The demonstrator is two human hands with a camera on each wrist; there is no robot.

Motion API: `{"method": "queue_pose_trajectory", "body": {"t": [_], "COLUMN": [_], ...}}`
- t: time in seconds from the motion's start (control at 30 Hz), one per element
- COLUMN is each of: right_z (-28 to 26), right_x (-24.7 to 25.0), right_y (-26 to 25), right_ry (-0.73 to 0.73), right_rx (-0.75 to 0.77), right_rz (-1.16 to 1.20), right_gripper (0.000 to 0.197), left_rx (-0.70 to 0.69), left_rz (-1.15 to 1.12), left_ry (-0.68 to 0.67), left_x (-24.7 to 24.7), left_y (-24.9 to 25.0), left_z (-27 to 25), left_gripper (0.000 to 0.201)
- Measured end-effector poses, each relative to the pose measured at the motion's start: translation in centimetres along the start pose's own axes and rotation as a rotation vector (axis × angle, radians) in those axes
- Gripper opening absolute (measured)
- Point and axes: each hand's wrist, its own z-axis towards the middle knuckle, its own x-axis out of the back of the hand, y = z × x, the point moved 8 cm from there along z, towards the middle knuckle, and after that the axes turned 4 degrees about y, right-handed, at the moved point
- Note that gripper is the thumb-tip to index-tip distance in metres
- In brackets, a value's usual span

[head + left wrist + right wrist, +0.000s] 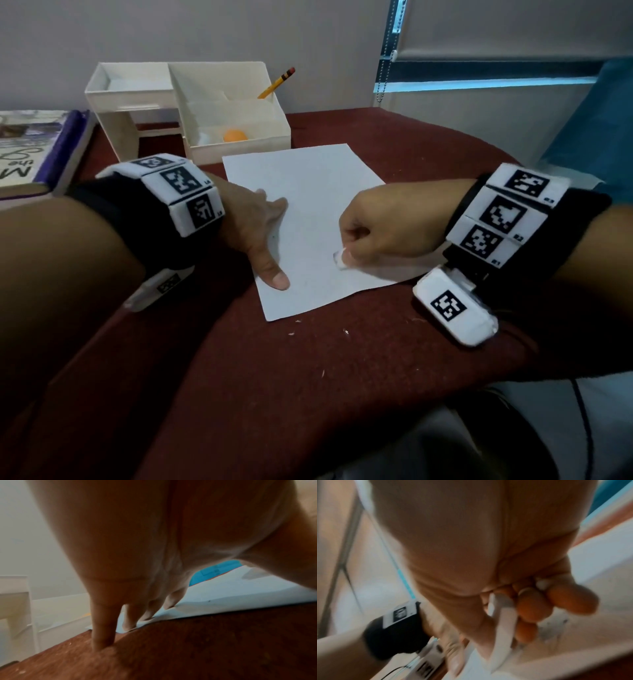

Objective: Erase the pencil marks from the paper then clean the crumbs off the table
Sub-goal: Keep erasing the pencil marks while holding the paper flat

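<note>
White paper (308, 219) lies at the middle of the maroon-covered table (308, 394), and the erasing step is in hand. The right hand (383, 226), at 3 o'clock of the sheet, has its fingers curled round a small white eraser (339, 258) whose tip meets the sheet's lower right part. The left hand (253, 226), at 9 o'clock, lies flat with fingers straight, pinning the sheet's left edge and gripping nothing. Pencil marks are too faint to make out, so how much remains is unclear. A few pale crumbs (346, 331) lie on the cloth at 6 o'clock of the sheet; clearing them comes next, I judge, and calls for a light sweep without sliding the sheet. Readable writing: a large "M" and "the" on the book (30, 150) at 10 o'clock; the wristband tags carry coded squares only
</note>
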Motion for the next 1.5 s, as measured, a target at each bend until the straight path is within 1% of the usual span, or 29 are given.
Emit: {"method": "queue_pose_trajectory", "body": {"t": [0.07, 0.13, 0.2, 0.23, 0.33, 0.37, 0.47, 0.5, 0.53, 0.6, 0.63, 0.67, 0.7, 0.73, 0.8, 0.83, 0.87, 0.97, 1.0, 1.03, 1.13, 1.17, 1.23, 1.27, 1.3, 1.33, 1.4, 1.43, 1.5], "right_z": [0.5, 0.4, 0.0, 0.2, 1.4, 1.5, 1.1, 0.9, 1.1, 2.2, 2.6, 2.8, 2.8, 2.7, 2.0, 1.8, 2.1, 3.1, 3.2, 3.5, 4.4, 5.3, 7.2, 7.8, 8.0, 8.0, 7.3, 7.0, 6.7], "right_x": [0.7, 0.0, -1.2, -1.2, 0.0, 0.2, -0.7, -0.9, -0.8, 0.2, 0.9, 1.2, 0.9, 0.3, -1.0, -1.3, -1.0, 1.1, 1.2, 1.0, -0.3, -0.1, 1.0, 1.6, 1.6, 1.4, 0.7, 0.5, 1.3], "right_y": [-0.6, -3.2, -5.6, -5.7, -3.4, -3.1, -4.6, -4.8, -4.4, -2.5, -1.7, -1.4, -1.9, -2.9, -4.9, -4.9, -4.1, -0.2, 0.0, -0.6, -4.8, -5.2, -4.8, -4.6, -4.6, -5.0, -5.8, -5.3, -2.3], "right_ry": [0.041, 0.030, -0.038, -0.045, 0.025, 0.041, -0.015, -0.040, -0.038, 0.018, 0.060, 0.088, 0.083, 0.052, -0.034, -0.058, -0.041, 0.067, 0.082, 0.073, 0.013, 0.044, 0.141, 0.177, 0.184, 0.157, 0.050, 0.012, 0.020], "right_rx": [-0.003, 0.105, 0.202, 0.199, 0.076, 0.065, 0.152, 0.159, 0.137, 0.034, -0.022, -0.044, -0.021, 0.039, 0.137, 0.140, 0.108, -0.071, -0.077, -0.041, 0.121, 0.134, 0.100, 0.080, 0.087, 0.120, 0.182, 0.168, 0.064], "right_rz": [-0.120, -0.113, -0.049, -0.036, -0.118, -0.141, -0.083, -0.047, -0.039, -0.125, -0.192, -0.228, -0.220, -0.175, -0.049, -0.015, -0.022, -0.146, -0.169, -0.152, -0.035, -0.037, -0.137, -0.187, -0.187, -0.145, -0.042, -0.014, -0.107], "right_gripper": [0.029, 0.027, 0.028, 0.028, 0.028, 0.028, 0.027, 0.028, 0.030, 0.033, 0.034, 0.034, 0.032, 0.031, 0.028, 0.027, 0.028, 0.031, 0.031, 0.031, 0.026, 0.024, 0.018, 0.020, 0.019, 0.015, 0.024, 0.025, 0.024], "left_rx": [0.010, 0.004, -0.005, -0.008, -0.018, -0.027, -0.051, -0.053, -0.054, -0.045, -0.038, -0.031, -0.028, -0.029, -0.034, -0.035, -0.035, -0.038, -0.038, -0.038, -0.071, -0.086, -0.099, -0.105, -0.110, -0.115, -0.118, -0.108, -0.060], "left_rz": [-0.025, -0.042, -0.048, -0.043, -0.016, -0.006, -0.012, -0.002, 0.010, 0.014, 0.011, 0.006, 0.003, 0.002, 0.009, 0.014, 0.015, 0.018, 0.019, 0.016, -0.016, -0.022, 0.000, 0.022, 0.030, 0.015, -0.035, -0.036, -0.002], "left_ry": [-0.017, -0.020, -0.017, -0.013, 0.025, 0.046, 0.084, 0.080, 0.072, 0.051, 0.044, 0.041, 0.039, 0.037, 0.026, 0.025, 0.024, 0.013, 0.010, 0.008, 0.012, 0.019, 0.027, 0.030, 0.032, 0.033, 0.024, 0.024, 0.025], "left_x": [-0.3, -0.5, -0.8, -0.8, -0.6, -0.5, -0.7, -0.9, -1.0, -1.1, -1.1, -1.2, -1.2, -1.3, -1.5, -1.5, -1.5, -1.5, -1.5, -1.5, -1.7, -1.6, -1.5, -1.5, -1.6, -1.7, -1.9, -1.9, -1.8], "left_y": [-0.5, -0.7, -0.9, -0.9, -1.0, -1.0, -1.2, -1.3, -1.3, -1.3, -1.3, -1.3, -1.2, -1.2, -1.2, -1.3, -1.3, -1.1, -1.1, -1.1, -1.0, -0.8, -0.5, -0.3, -0.3, -0.4, -0.7, -0.9, -1.2], "left_z": [0.3, 0.6, 0.9, 1.0, 0.9, 0.8, 0.8, 0.8, 0.9, 0.9, 0.9, 0.9, 0.9, 0.9, 0.9, 0.9, 0.9, 0.8, 0.8, 0.8, 0.9, 0.8, 0.7, 0.7, 0.8, 0.9, 0.9, 0.9, 1.0], "left_gripper": [0.150, 0.157, 0.161, 0.161, 0.163, 0.161, 0.152, 0.153, 0.158, 0.164, 0.163, 0.159, 0.156, 0.157, 0.163, 0.163, 0.162, 0.169, 0.169, 0.167, 0.161, 0.158, 0.154, 0.154, 0.154, 0.153, 0.146, 0.148, 0.160]}}
